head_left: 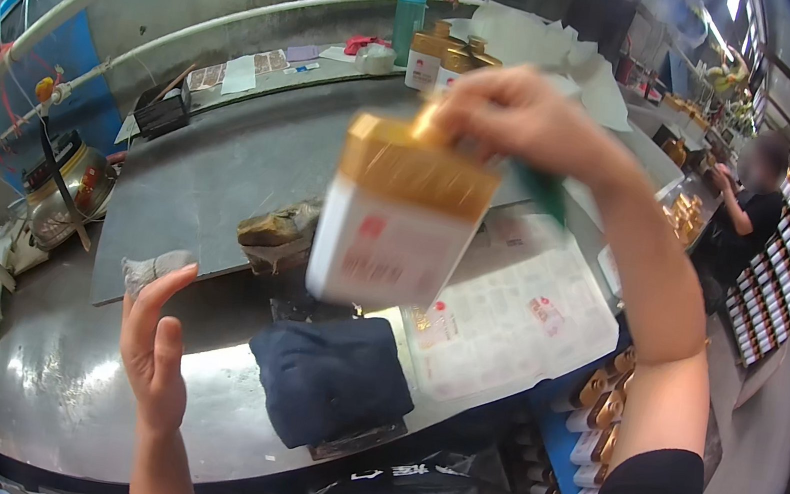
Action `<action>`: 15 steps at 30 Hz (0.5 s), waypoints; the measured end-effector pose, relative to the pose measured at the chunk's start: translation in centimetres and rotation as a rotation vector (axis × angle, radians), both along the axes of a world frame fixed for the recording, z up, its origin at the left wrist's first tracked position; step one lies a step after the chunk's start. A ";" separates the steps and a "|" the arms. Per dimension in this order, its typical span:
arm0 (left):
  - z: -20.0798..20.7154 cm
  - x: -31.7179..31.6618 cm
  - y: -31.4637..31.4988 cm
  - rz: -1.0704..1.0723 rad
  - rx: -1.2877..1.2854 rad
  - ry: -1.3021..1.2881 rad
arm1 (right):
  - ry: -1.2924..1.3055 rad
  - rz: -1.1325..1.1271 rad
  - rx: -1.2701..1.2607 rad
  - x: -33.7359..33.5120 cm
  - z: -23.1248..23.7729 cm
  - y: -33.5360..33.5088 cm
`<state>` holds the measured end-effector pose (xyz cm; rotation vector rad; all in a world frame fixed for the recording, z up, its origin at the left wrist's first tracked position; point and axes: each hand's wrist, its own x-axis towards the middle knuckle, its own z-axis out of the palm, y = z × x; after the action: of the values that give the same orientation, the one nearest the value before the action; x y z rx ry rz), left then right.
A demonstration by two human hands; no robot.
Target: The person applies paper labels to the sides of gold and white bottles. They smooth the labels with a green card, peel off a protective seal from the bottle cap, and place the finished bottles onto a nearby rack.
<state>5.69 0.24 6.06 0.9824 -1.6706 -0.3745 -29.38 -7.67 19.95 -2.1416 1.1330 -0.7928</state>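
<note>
My right hand (pixel 524 119) is closed round the neck of a flat bottle (pixel 396 237), white below with a gold shoulder and blurred red printing. It hangs slightly tilted above the workbench. Something dark green (pixel 542 192) shows below this hand; I cannot make out what it is. My left hand (pixel 158 365) is raised over the bench at the left, fingers stretched up and thumb apart, with a grey wrap (pixel 158 269) about its fingertips. Under the bottle are a folded dark blue cloth pad (pixel 326 379) and a pale sheet with small printed labels (pixel 520 330).
A brown plastic-wrapped bundle (pixel 278 233) lies behind the pad. Gold-shouldered bottles (pixel 432 55) and a teal flask (pixel 408 24) stand on the back ledge. More bottles fill a blue crate (pixel 579 445) at lower right. Another person (pixel 745 210) works at far right near stacked bottles.
</note>
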 end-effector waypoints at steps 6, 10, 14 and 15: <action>-3.2 1.0 -0.6 0.100 0.107 0.107 | 0.216 -0.239 -0.201 -11.6 2.6 -9.1; -4.4 2.8 -0.8 0.246 0.145 0.109 | 0.334 -0.376 -0.232 -14.5 -2.6 -17.7; -3.6 3.4 0.9 0.381 0.166 0.126 | 0.386 -0.413 -0.298 -17.0 -5.3 -22.1; -2.7 3.3 0.7 0.418 0.189 0.112 | 0.361 -0.449 -0.311 -18.5 -6.2 -22.6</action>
<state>9.03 0.96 3.33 1.3917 -1.3042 -0.3023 -47.93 -30.27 13.71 -2.3822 1.8263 -0.8361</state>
